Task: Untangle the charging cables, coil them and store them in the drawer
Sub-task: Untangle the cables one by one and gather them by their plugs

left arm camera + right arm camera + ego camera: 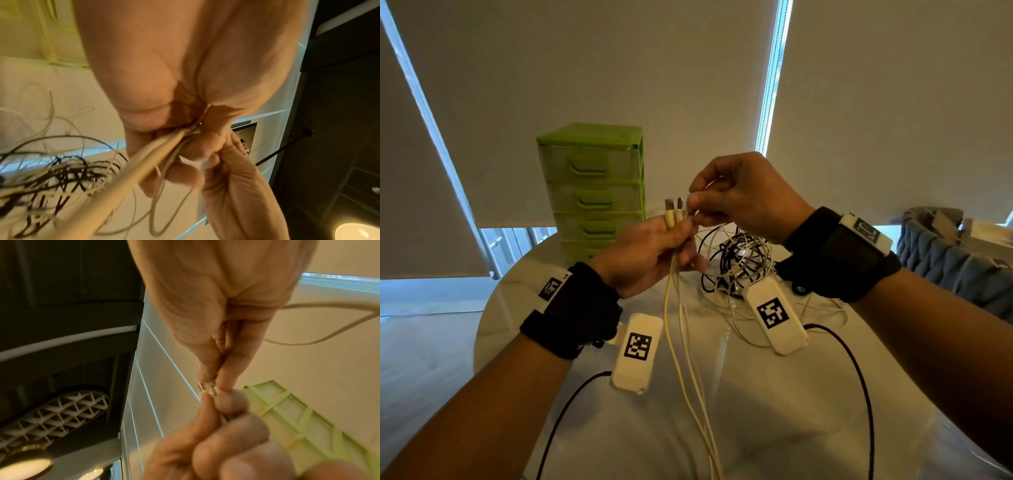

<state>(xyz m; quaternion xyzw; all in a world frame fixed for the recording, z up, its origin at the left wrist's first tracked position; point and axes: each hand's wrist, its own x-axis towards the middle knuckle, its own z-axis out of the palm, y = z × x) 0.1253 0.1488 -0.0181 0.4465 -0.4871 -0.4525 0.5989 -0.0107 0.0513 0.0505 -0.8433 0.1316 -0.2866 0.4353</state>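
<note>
Left hand [650, 253] grips white cables [681, 342] just below two USB plugs [674, 207], held up above the surface [756, 411]. Right hand [739, 198] pinches another plug end w/ thumb & fingertips. Rest of cables lie as a black-and-white tangle [739, 263] on the surface, near the green drawers [592, 185]. Cables look light, limp, prob. snaggy; best held by the stiff plug ends.

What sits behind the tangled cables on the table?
Behind the tangled cables only window blinds show; the green drawer unit stands behind-left. The right hand covers the tangle's far edge.
</note>
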